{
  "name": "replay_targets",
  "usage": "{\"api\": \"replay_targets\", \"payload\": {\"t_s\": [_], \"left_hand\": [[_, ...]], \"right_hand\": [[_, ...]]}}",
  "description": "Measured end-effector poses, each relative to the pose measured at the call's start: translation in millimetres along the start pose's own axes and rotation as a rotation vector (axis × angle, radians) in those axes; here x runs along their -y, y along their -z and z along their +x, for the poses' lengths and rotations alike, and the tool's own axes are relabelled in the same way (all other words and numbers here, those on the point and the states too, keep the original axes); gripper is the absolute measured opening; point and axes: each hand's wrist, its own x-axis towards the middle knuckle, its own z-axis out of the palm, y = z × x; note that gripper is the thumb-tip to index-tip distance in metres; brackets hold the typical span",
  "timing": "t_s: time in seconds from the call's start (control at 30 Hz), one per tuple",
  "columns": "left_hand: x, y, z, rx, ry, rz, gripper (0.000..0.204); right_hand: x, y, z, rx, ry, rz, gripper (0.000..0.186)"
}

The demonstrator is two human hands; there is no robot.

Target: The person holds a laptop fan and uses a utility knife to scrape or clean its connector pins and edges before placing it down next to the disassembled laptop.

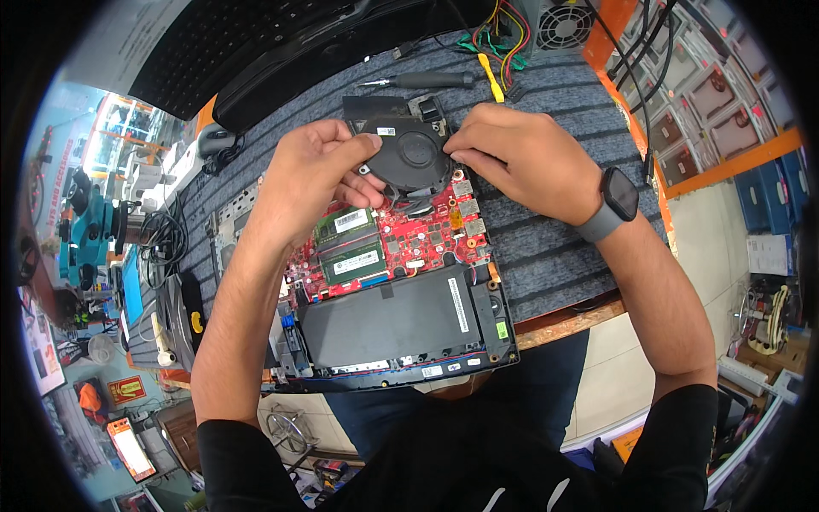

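Note:
An opened laptop base (503, 333) lies before me, its red circuit board (422, 243) exposed. Over the board's far edge is a round black cooling fan (414, 154), slightly raised. My left hand (311, 171) grips the fan's left side between thumb and fingers. At its right edge, the fingertips of my right hand (520, 154) are pinched together; whether they hold the rim or a small part there is hidden. Two green memory modules (354, 263) sit left of the board's middle. A wide black battery (384, 320) fills the near part of the base.
Beyond the fan lies a dark-handled screwdriver (431, 80) beside a yellow cable connector (490, 78). A black keyboard (196, 60) stands at the back left, a power supply with a fan grille (563, 27) at the back right. Coiled black cables (162, 235) lie left.

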Motion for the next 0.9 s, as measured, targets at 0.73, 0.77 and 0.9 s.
{"api": "replay_targets", "payload": {"t_s": [0.73, 0.77, 0.9], "left_hand": [[2, 0, 3, 0.013, -0.027, 0.010, 0.021], [2, 0, 3, 0.010, -0.022, 0.015, 0.021], [1, 0, 1, -0.001, -0.011, 0.018, 0.020]], "right_hand": [[-6, 4, 19, 0.108, 0.271, -0.258, 0.017], [-6, 5, 19, 0.131, 0.252, -0.259, 0.017], [-2, 12, 20, 0.182, 0.145, -0.154, 0.014]]}}
